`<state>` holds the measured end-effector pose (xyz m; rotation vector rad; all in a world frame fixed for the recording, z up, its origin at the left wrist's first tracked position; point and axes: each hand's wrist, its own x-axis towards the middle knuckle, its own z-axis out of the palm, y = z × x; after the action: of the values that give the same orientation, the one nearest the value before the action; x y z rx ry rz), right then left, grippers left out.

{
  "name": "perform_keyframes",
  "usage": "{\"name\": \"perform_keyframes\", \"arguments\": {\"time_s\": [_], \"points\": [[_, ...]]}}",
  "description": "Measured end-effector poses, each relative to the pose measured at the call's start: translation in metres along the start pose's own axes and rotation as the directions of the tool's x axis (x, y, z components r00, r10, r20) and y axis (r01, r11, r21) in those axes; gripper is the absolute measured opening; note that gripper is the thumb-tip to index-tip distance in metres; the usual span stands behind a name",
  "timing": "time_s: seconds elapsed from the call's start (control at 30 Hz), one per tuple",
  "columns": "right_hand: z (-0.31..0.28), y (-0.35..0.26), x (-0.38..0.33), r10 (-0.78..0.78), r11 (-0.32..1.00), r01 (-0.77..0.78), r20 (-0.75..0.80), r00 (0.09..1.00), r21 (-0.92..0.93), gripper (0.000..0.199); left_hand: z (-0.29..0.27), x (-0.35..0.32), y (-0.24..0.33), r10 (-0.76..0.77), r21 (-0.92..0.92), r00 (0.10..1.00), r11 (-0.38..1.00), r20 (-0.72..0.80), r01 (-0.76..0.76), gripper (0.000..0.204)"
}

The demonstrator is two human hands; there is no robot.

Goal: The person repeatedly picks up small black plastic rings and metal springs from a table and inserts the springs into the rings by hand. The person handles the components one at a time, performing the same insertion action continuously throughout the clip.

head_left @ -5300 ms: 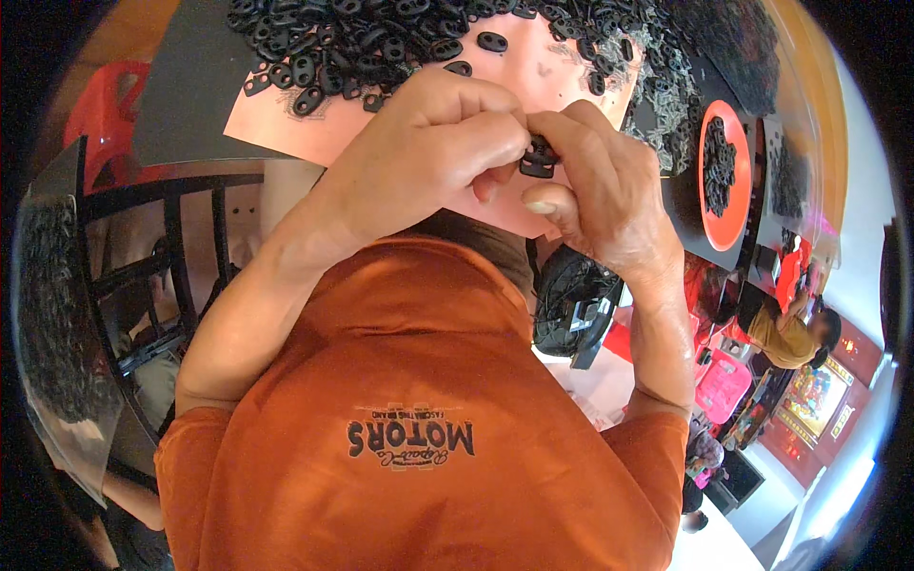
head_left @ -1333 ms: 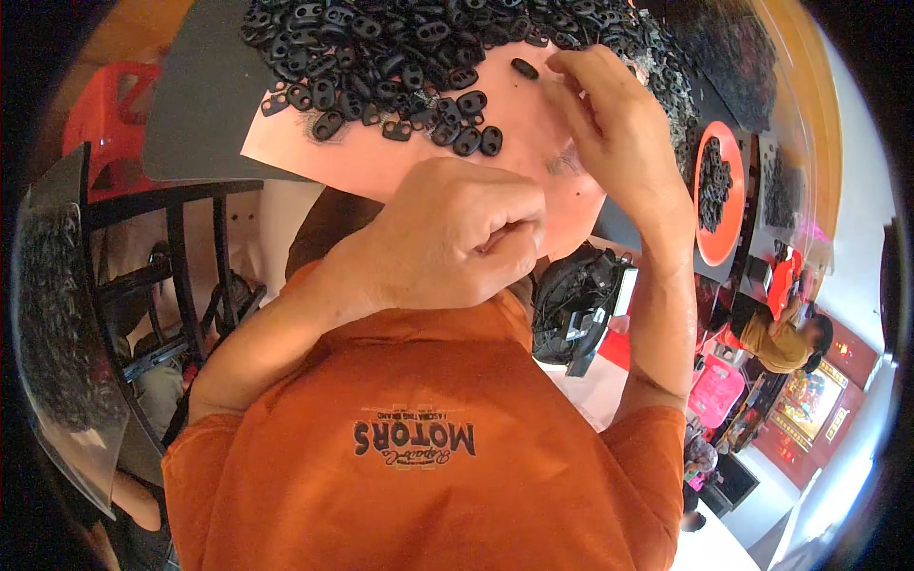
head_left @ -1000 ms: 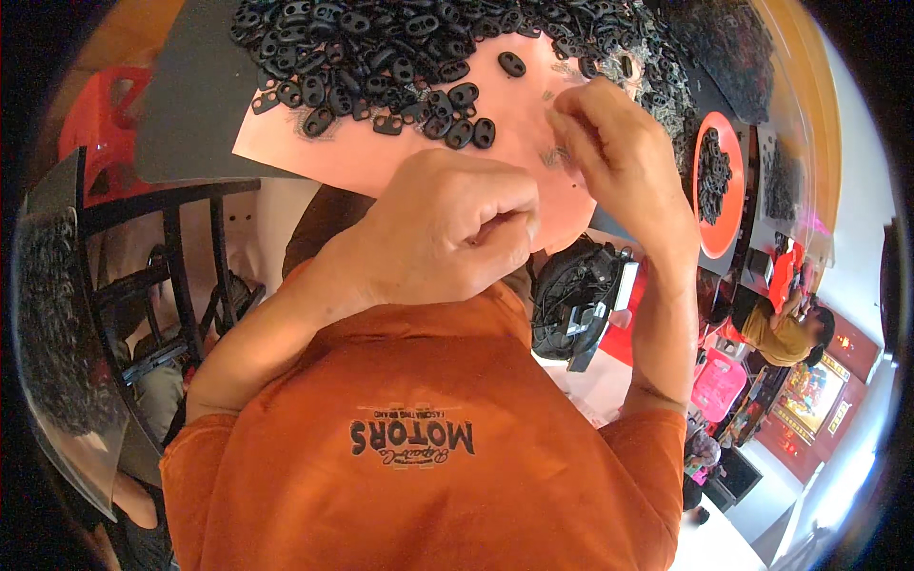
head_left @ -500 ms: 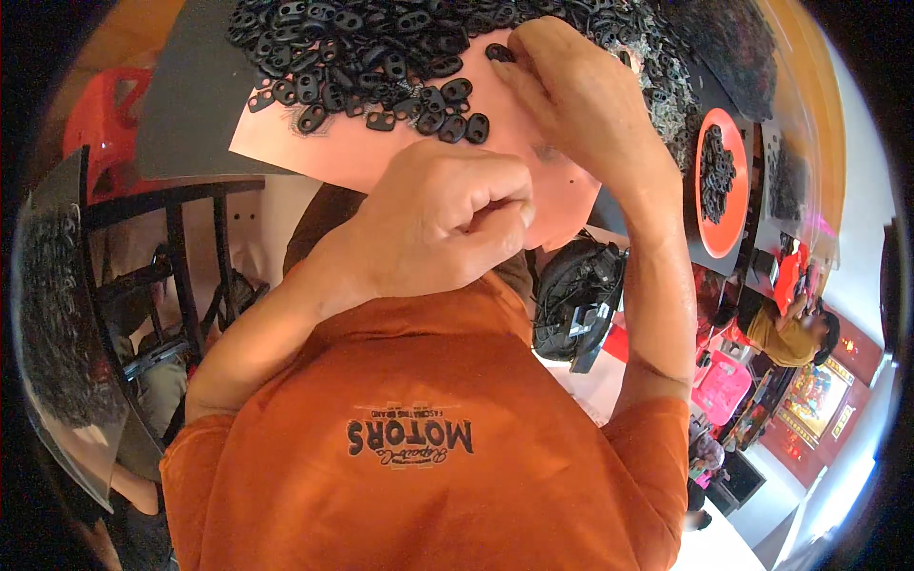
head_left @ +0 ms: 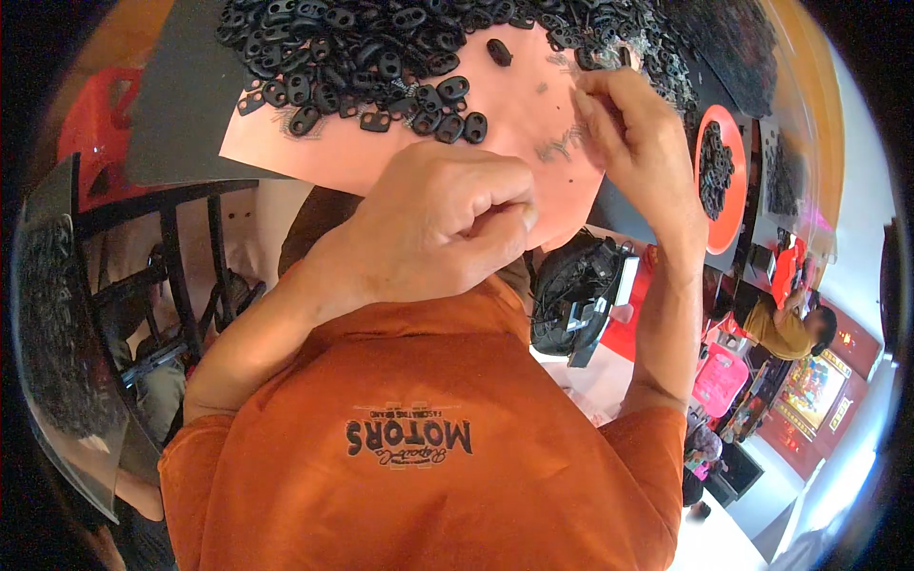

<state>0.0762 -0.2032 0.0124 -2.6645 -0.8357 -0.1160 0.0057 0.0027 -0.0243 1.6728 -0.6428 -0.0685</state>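
Note:
My left hand (head_left: 457, 214) is closed in a loose fist over the near edge of a pink sheet (head_left: 324, 157); its curled fingers hide whatever is inside. My right hand (head_left: 643, 147) is over the sheet's right side, thumb and forefinger bent together near small silvery springs (head_left: 557, 147). Anything between those fingertips is hidden. A heap of black two-hole cord locks (head_left: 333, 57) covers the far left of the sheet. One cord lock (head_left: 498, 52) lies apart from it, left of my right hand. Beyond that hand spreads a pile of small pale pieces (head_left: 657, 62).
At the right stands an orange-red oval plate (head_left: 728, 228) holding small black parts. A red plastic stool (head_left: 95, 133) is at the left, beside a dark metal frame (head_left: 176, 238). A black bag (head_left: 571, 295) sits below the table edge. Another person (head_left: 785, 328) is far right.
My right hand has moved right and nearer, away from the single cord lock, which stays on the sheet. Springs formerly behind the hand now show. My left fist has hardly moved.

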Motion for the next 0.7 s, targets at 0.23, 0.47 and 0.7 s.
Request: {"name": "perform_keyframes", "arguments": {"time_s": [0.23,0.47,0.7], "points": [[-0.003,-0.01,-0.005,-0.034,0.999,0.035,0.044,0.998,-0.012,0.017,0.002,-0.002,-0.002,0.035,-0.002,0.999,0.999,-0.034,-0.035,0.016],[0.005,-0.014,0.008,-0.046,0.996,0.051,0.066,0.997,-0.076,0.018,0.002,-0.003,-0.001,0.009,0.011,1.0,1.0,-0.023,-0.009,0.015],[0.011,-0.012,0.009,-0.089,0.984,0.098,0.063,0.994,-0.151,0.017,0.003,-0.004,-0.001,-0.002,-0.018,0.999,1.0,-0.033,0.001,0.015]]}}
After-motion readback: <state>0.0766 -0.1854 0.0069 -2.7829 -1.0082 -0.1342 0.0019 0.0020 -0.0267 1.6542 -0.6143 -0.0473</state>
